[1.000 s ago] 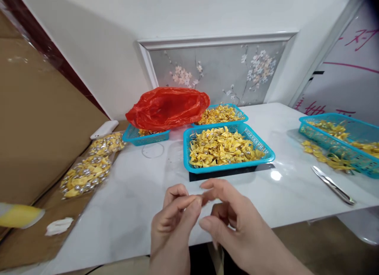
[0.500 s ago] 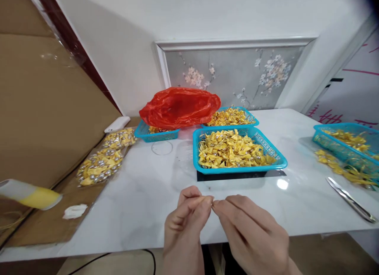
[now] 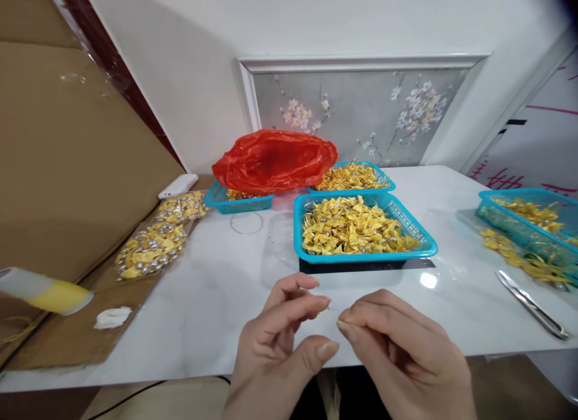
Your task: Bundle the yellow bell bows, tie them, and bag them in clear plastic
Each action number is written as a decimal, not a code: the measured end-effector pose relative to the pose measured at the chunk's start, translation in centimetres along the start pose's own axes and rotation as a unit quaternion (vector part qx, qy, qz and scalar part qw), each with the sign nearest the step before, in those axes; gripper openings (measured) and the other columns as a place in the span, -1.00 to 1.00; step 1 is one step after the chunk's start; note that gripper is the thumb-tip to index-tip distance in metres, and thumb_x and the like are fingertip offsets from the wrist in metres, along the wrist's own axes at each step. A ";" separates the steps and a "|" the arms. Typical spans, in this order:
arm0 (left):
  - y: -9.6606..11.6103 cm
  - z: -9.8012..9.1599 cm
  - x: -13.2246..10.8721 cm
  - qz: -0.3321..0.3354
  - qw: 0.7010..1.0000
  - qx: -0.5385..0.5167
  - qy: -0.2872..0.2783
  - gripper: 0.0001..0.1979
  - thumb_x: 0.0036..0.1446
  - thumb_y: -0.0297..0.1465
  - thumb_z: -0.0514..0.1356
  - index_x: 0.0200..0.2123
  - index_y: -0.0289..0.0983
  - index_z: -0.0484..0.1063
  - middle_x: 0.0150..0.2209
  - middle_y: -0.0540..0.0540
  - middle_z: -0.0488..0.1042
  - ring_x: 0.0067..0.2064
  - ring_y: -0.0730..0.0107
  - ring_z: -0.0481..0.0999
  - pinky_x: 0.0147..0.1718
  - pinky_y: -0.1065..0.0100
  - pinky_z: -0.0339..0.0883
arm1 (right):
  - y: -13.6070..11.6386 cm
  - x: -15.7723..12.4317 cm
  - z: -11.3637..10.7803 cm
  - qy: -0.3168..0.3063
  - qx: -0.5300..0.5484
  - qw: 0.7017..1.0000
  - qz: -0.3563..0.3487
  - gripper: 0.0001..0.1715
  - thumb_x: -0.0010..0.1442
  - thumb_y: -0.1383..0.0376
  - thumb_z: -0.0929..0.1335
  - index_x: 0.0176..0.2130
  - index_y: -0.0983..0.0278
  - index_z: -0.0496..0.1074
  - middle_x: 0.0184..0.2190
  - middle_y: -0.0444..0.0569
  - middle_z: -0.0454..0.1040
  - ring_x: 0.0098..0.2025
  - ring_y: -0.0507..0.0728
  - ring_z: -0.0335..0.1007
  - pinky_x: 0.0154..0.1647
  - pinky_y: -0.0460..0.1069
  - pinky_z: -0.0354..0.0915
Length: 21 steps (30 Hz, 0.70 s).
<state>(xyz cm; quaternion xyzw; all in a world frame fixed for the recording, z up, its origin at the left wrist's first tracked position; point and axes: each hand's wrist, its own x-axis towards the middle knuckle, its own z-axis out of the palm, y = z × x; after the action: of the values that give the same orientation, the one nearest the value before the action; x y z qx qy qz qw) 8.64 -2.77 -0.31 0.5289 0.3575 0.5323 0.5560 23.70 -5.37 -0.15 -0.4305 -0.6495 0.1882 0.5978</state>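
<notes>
Near the table's front edge, my left hand has its thumb and fingers apart, with nothing visible between them. Just to its right, my right hand is closed in a pinch; whatever the fingertips hold is too small to make out. Beyond both hands stands a blue basket filled with yellow ribbon pieces and silvery beads. The hands do not touch each other or the basket.
Behind are a second blue basket, a red plastic bag and a smaller basket. Bagged beaded pieces and a yellow-white roll lie left. Metal scissors or tweezers and another basket are right.
My left hand has opened and drawn away from my right fingertips, where both hands were pinched together. My right hand has shifted slightly right, still pinched.
</notes>
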 end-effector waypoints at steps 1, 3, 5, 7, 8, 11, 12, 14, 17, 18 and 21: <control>0.2 -0.2 0.0 0.012 1.000 0.025 0.000 -0.81 -0.09 -0.35 0.40 -0.32 -0.04 0.64 -0.06 -0.06 0.42 -0.07 0.39 0.43 -0.10 0.51 0.31 | 0.0 0.0 0.0 -0.007 -0.002 1.000 0.002 -0.85 0.19 0.46 0.33 -0.34 0.24 0.47 -0.48 -0.15 0.43 -0.60 -0.07 0.21 -0.67 -0.16 0.12; 0.5 -0.5 0.1 0.025 0.997 0.075 0.002 -0.85 -0.05 -0.35 0.38 -0.33 -0.03 0.64 -0.08 -0.06 0.43 -0.05 0.37 0.43 -0.11 0.52 0.31 | 0.0 0.0 0.0 -0.018 -0.008 1.000 0.004 -0.85 0.20 0.45 0.33 -0.34 0.24 0.46 -0.48 -0.14 0.41 -0.61 -0.08 0.16 -0.69 -0.15 0.06; 0.8 -0.7 0.3 0.028 0.992 0.119 -0.005 -0.86 -0.04 -0.36 0.37 -0.34 -0.03 0.63 -0.11 -0.05 0.44 -0.15 0.41 0.47 -0.20 0.52 0.36 | 0.2 -0.1 0.1 -0.027 -0.014 1.000 0.002 -0.85 0.20 0.45 0.32 -0.33 0.24 0.46 -0.49 -0.14 0.39 -0.60 -0.07 0.16 -0.69 -0.14 0.04; 1.0 -0.7 0.6 0.036 0.986 0.159 -0.022 -0.89 -0.01 -0.37 0.35 -0.35 -0.06 0.62 -0.16 -0.04 0.46 -0.25 0.45 0.48 -0.29 0.51 0.37 | 0.3 -0.1 0.2 -0.034 -0.014 0.999 -0.004 -0.85 0.21 0.45 0.32 -0.32 0.25 0.46 -0.49 -0.13 0.38 -0.59 -0.06 0.17 -0.67 -0.14 0.06; 1.2 -0.7 0.8 0.046 0.982 0.182 -0.038 -0.92 0.03 -0.38 0.32 -0.36 -0.08 0.61 -0.20 -0.03 0.48 -0.28 0.45 0.48 -0.31 0.50 0.36 | 0.4 -0.1 0.2 -0.038 -0.013 0.999 -0.007 -0.85 0.21 0.46 0.31 -0.31 0.25 0.46 -0.49 -0.13 0.37 -0.58 -0.06 0.18 -0.66 -0.14 0.08; 1.6 -0.7 1.2 0.091 0.958 0.256 -0.096 -0.89 0.14 -0.43 0.22 -0.41 -0.17 0.53 -0.39 0.02 0.47 -0.36 0.49 0.45 -0.39 0.52 0.30 | 0.7 0.0 0.1 -0.055 -0.009 0.998 -0.017 -0.83 0.21 0.47 0.30 -0.33 0.27 0.45 -0.49 -0.12 0.35 -0.56 -0.04 0.19 -0.61 -0.13 0.13; 1.7 -0.7 1.3 0.100 0.948 0.279 -0.113 -0.85 0.17 -0.44 0.18 -0.44 -0.19 0.49 -0.46 0.04 0.43 -0.41 0.51 0.42 -0.42 0.52 0.27 | 0.8 0.1 0.0 -0.065 -0.012 0.998 -0.018 -0.83 0.21 0.48 0.30 -0.35 0.27 0.44 -0.49 -0.12 0.35 -0.55 -0.04 0.19 -0.60 -0.13 0.14; 1.8 -0.7 1.4 0.099 0.935 0.312 -0.134 -0.78 0.22 -0.44 0.12 -0.49 -0.21 0.39 -0.54 0.08 0.34 -0.47 0.52 0.34 -0.46 0.50 0.21 | 0.9 0.2 -0.2 -0.086 -0.021 0.996 -0.019 -0.82 0.22 0.48 0.28 -0.36 0.29 0.43 -0.49 -0.11 0.34 -0.55 -0.03 0.19 -0.59 -0.13 0.16; 1.5 -0.7 1.3 0.074 0.939 0.305 -0.142 -0.74 0.26 -0.40 0.07 -0.52 -0.21 0.29 -0.55 0.09 0.23 -0.48 0.50 0.26 -0.45 0.46 0.16 | 1.0 0.4 -0.2 -0.097 -0.020 0.995 -0.008 -0.83 0.23 0.46 0.28 -0.35 0.30 0.45 -0.50 -0.09 0.33 -0.55 -0.03 0.21 -0.59 -0.13 0.16; 1.3 -0.7 1.3 0.062 0.947 0.284 -0.140 -0.73 0.26 -0.39 0.06 -0.52 -0.21 0.27 -0.55 0.08 0.21 -0.47 0.50 0.24 -0.45 0.46 0.15 | 1.0 0.4 -0.1 -0.095 -0.014 0.995 0.000 -0.83 0.23 0.46 0.29 -0.35 0.31 0.45 -0.51 -0.10 0.33 -0.55 -0.03 0.21 -0.58 -0.14 0.16; 0.7 -0.5 1.1 0.008 0.984 0.148 -0.103 -0.73 0.26 -0.36 0.08 -0.52 -0.22 0.28 -0.46 0.06 0.23 -0.39 0.49 0.25 -0.38 0.49 0.20 | 0.9 0.6 0.1 -0.095 0.012 0.995 0.026 -0.85 0.20 0.45 0.31 -0.34 0.31 0.48 -0.50 -0.09 0.38 -0.53 -0.03 0.27 -0.56 -0.15 0.19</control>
<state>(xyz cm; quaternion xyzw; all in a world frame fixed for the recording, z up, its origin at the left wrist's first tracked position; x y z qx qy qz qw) 8.18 -1.70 0.40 0.6605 0.3684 0.4206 0.5012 23.97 -4.41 -0.51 -0.4199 -0.6897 0.2515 0.5336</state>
